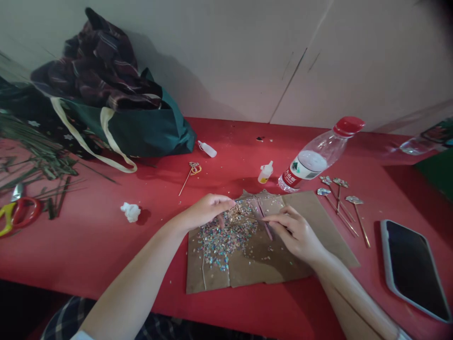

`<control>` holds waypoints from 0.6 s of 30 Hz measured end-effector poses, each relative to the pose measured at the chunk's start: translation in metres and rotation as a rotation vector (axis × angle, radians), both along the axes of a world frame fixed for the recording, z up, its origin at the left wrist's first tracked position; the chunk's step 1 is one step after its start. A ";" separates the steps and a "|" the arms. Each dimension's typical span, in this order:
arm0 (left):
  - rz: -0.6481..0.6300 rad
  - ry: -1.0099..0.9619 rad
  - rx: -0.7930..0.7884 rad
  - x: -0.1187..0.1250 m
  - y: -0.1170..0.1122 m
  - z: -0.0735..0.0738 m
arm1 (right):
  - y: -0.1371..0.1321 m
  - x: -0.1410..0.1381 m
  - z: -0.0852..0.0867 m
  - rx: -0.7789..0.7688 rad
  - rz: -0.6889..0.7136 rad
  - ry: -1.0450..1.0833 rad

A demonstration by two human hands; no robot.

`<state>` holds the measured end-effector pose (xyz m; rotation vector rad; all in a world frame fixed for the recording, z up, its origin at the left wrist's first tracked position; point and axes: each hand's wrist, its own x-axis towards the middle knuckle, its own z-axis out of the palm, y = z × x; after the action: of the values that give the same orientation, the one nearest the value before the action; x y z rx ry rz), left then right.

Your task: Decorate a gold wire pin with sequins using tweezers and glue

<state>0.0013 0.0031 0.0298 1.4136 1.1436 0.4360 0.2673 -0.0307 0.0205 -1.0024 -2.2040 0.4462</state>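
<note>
A brown cardboard sheet (318, 222) lies on the red table (88, 245), strewn with multicoloured glitter flakes (222, 241). My left hand (203, 210) hovers over the glitter with its fingers curled down and pinched on a small glittery ornament (236, 212). My right hand (295, 231) rests on the cardboard with its fingers closed on a thin pink stick (264, 219) that runs toward the ornament.
Two small glue bottles (265, 172) (207, 149), a tilted water bottle with a red cap (316, 158), several finished sticks (339, 198), one more stick (191, 172), a phone (412, 264), a paper wad (130, 211), scissors (19, 212), green stems (38, 160) and a green bag (141, 127) holding plaid cloth.
</note>
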 end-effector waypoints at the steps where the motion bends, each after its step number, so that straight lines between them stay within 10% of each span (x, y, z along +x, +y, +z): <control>1: -0.026 -0.009 0.029 0.001 0.001 0.001 | 0.000 -0.001 0.000 0.003 0.002 -0.004; 5: -0.024 0.084 0.203 0.002 0.002 0.004 | 0.002 -0.003 -0.002 0.008 -0.017 -0.010; 11: -0.155 0.395 0.874 0.001 -0.003 0.007 | 0.005 -0.002 -0.008 0.019 -0.073 -0.042; 18: -0.233 0.605 1.055 -0.001 -0.001 0.000 | 0.003 -0.001 0.001 -0.076 -0.118 0.070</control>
<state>0.0001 0.0025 0.0294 2.7052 1.2385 0.4798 0.2667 -0.0273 0.0217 -1.1328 -2.0669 0.5060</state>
